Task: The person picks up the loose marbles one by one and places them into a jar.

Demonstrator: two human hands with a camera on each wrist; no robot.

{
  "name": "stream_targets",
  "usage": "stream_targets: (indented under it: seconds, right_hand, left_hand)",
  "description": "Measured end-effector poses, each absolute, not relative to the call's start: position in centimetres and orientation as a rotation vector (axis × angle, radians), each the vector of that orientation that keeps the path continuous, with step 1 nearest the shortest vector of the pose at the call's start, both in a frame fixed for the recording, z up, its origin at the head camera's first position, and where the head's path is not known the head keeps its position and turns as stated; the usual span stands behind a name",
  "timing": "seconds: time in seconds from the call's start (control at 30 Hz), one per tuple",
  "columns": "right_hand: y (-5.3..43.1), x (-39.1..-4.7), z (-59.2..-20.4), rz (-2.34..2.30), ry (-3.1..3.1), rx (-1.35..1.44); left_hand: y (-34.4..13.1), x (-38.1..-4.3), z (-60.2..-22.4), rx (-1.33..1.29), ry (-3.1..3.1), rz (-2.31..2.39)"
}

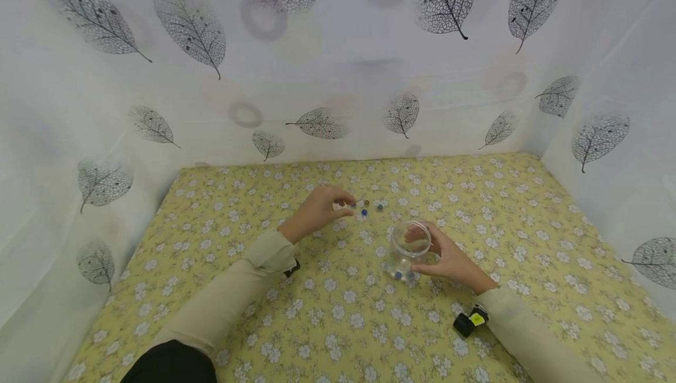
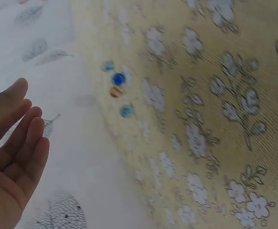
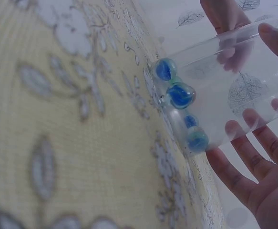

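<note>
Sleeve, L (image 1: pixel 211 304), nearest head cam: beige, black at upper end. L hand (image 1: pixel 317 210): thumb & fingers apart, nothing gripped, just beside loose marbles (image 1: pixel 364 212) on counter (image 1: pixel 296 336). R hand (image 1: pixel 443 260): fingers curved round jar (image 1: pixel 399 258), gripping it; jar on counter, mouth up.

Views: L-wrist view separates all loose marbles; head view has one close by L fingers. R-wrist view shows blue marbles in jar (image 3: pixel 180 95) distinctly; head view, only blurred. L hand seen thru jar wall in R-wrist view only.

Qty: hands 2; jar 1; marbles 4 loose (1 deep blue, 1 orange-brown, 2 blue-green), 4 visible in jar; black wrist devices (image 1: pixel 465 324) 2, R one w/ yellow-green patch.

Materials: jar clear, cylindrical, rimmed, plastic or glass (can't tell). Marbles round, glassy, some swirled. Cloth (image 2: pixel 262 157) over counter: yellow, woven, white-flower print. Curtain (image 1: pixel 364 90): white, grey-black leaf print.
</note>
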State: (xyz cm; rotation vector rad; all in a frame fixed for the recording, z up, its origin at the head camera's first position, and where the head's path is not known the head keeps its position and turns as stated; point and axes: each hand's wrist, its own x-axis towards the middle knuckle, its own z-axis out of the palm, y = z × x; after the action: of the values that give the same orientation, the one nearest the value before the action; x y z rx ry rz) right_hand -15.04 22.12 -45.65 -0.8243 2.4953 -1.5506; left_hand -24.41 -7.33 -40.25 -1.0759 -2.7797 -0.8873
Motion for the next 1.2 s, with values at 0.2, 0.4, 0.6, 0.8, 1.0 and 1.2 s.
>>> stream_targets:
  seconds: [0.2,0.4,0.6,0.8,1.0,1.2]
  right_hand:
    - [22.1,-15.1,-45.7,-1.559,2.487,-0.83]
    - [22.1,-15.1,-45.8,-1.557,2.492,-0.831]
    - [22.2,-15.1,-45.8,-1.562,2.485,-0.832]
    - [22.1,-15.1,-45.7,-1.571,2.482,-0.845]
    - [22.1,-15.1,-45.7,-1.571,2.481,-0.845]
    - [22.1,-15.1,-45.7,-1.577,2.48,-0.854]
  left_hand:
    - [-7.4,-26.2,-41.8,-1.032,-2.884,-0.874]
    - [-7.0,-27.6,-42.9,-0.971,-2.978,-0.859]
    - [-6.5,-28.6,-43.5,-0.985,-3.021,-0.848]
    - [-6.1,-29.5,-44.3,-0.998,-3.048,-0.796]
    - [-6.0,-30.1,-44.8,-0.978,-3.077,-0.799]
    - [-5.8,-30.4,-45.0,-0.974,-3.089,-0.761]
